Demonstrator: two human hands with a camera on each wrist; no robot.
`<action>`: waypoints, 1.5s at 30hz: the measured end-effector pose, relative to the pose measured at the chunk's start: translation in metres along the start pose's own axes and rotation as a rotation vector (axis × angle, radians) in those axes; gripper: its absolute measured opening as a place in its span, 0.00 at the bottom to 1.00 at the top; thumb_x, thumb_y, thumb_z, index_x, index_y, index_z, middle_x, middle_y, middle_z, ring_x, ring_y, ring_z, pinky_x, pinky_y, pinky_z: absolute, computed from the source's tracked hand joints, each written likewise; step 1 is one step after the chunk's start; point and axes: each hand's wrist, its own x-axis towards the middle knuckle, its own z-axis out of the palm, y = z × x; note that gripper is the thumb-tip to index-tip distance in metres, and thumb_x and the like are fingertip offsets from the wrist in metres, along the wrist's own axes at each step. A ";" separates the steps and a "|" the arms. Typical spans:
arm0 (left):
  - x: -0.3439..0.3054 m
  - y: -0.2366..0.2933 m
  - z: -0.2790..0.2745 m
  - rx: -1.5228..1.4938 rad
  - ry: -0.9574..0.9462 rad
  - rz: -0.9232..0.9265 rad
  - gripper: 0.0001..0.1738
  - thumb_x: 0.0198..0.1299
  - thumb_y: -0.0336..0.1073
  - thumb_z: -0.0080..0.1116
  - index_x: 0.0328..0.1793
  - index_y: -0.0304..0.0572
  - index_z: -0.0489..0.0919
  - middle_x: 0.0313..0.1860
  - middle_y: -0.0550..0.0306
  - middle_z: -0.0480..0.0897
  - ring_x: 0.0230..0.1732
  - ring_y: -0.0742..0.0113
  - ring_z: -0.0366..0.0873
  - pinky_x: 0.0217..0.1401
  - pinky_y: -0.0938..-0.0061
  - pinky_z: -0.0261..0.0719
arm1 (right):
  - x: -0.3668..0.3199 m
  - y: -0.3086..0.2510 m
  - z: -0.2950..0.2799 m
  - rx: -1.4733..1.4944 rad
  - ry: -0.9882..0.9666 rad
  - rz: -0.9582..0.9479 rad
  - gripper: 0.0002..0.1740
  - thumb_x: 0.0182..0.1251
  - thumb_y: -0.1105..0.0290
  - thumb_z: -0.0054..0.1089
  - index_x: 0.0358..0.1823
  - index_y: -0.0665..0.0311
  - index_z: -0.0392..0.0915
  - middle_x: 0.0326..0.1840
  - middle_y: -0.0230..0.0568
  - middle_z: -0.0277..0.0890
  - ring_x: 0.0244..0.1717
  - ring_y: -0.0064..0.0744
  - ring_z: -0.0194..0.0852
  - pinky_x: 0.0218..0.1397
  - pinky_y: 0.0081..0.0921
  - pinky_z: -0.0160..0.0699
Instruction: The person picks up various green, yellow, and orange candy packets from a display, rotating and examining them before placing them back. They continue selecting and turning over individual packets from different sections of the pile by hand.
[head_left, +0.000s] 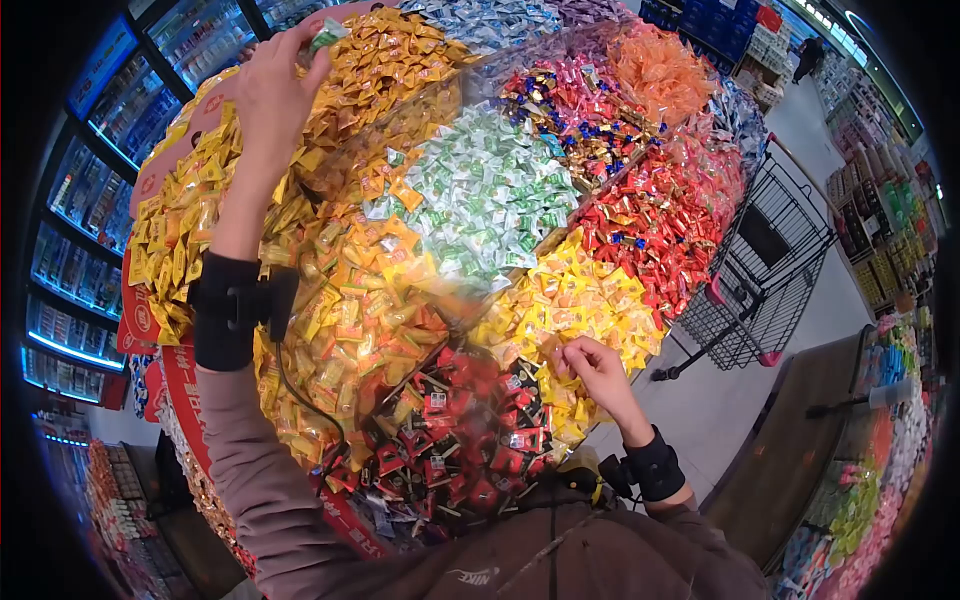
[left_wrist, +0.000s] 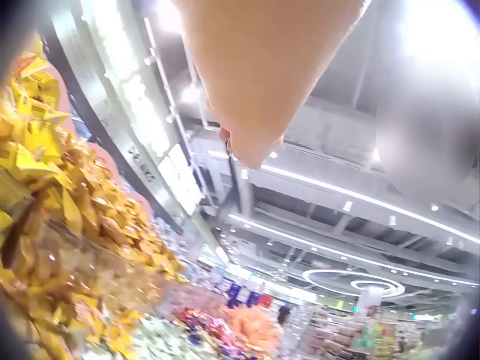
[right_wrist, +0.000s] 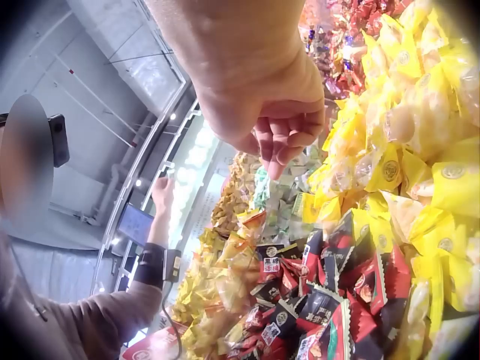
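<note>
My left hand (head_left: 272, 88) is raised at the upper left in the head view and pinches a green-and-white wrapped candy (head_left: 328, 36) between thumb and fingers. Below it lie heaps of yellow-gold wrapped candies (head_left: 390, 60). Green-and-white candies (head_left: 490, 195) fill the middle section of the display. My right hand (head_left: 598, 372) hovers low over the yellow wrapped candies (head_left: 580, 300), fingers bent toward the thumb. A small brownish patch shows at its fingertips; I cannot tell whether it is held. In the right wrist view that hand's fingers (right_wrist: 281, 142) are curled.
Black-and-red wrapped candies (head_left: 465, 430) lie nearest my body. Red candies (head_left: 650, 215) and orange ones (head_left: 660, 75) fill the right side, with clear dividers between sections. A black shopping cart (head_left: 765, 255) stands to the right. Lit shelves (head_left: 75, 230) line the left.
</note>
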 end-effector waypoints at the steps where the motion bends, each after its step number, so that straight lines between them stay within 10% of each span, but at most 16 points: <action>1: -0.005 0.032 -0.017 -0.160 0.009 0.035 0.11 0.50 0.33 0.57 0.38 0.38 0.75 0.31 0.55 0.76 0.33 0.61 0.73 0.37 0.70 0.70 | 0.000 -0.001 0.000 0.007 0.001 -0.005 0.12 0.66 0.69 0.43 0.32 0.69 0.73 0.26 0.29 0.71 0.28 0.15 0.65 0.34 0.14 0.64; 13: -0.139 0.213 -0.070 -1.276 -0.966 -0.308 0.13 0.48 0.25 0.58 0.42 0.37 0.76 0.33 0.59 0.73 0.32 0.73 0.71 0.36 0.81 0.71 | -0.016 -0.037 0.003 0.184 -0.063 -0.233 0.09 0.64 0.69 0.46 0.38 0.67 0.72 0.30 0.32 0.71 0.32 0.16 0.65 0.37 0.16 0.64; 20: -0.146 0.216 -0.070 -1.218 -1.119 -0.174 0.14 0.47 0.28 0.61 0.43 0.39 0.76 0.34 0.61 0.74 0.34 0.75 0.72 0.37 0.81 0.72 | -0.022 -0.032 0.002 -0.001 -0.058 -0.228 0.08 0.61 0.68 0.52 0.35 0.66 0.72 0.26 0.30 0.71 0.29 0.17 0.64 0.35 0.17 0.63; 23: -0.167 0.219 -0.060 -1.453 -1.095 -0.649 0.11 0.47 0.31 0.62 0.38 0.38 0.77 0.28 0.60 0.77 0.28 0.76 0.73 0.30 0.80 0.71 | -0.024 -0.030 0.002 -0.020 -0.090 -0.210 0.07 0.61 0.68 0.52 0.33 0.66 0.72 0.25 0.28 0.71 0.28 0.16 0.64 0.33 0.16 0.63; 29: -0.170 0.215 -0.062 -1.495 -1.148 -0.901 0.09 0.51 0.32 0.60 0.36 0.33 0.77 0.25 0.62 0.78 0.27 0.79 0.73 0.30 0.83 0.71 | -0.027 -0.029 0.014 0.196 -0.146 -0.122 0.06 0.61 0.70 0.51 0.29 0.65 0.71 0.22 0.27 0.70 0.25 0.13 0.65 0.30 0.14 0.63; 45: -0.176 0.218 -0.061 -1.516 -1.118 -0.847 0.08 0.56 0.33 0.56 0.32 0.34 0.76 0.23 0.63 0.78 0.24 0.81 0.73 0.27 0.86 0.71 | -0.026 -0.032 0.015 0.094 -0.173 -0.137 0.09 0.61 0.68 0.52 0.26 0.65 0.71 0.21 0.28 0.71 0.25 0.13 0.66 0.30 0.14 0.64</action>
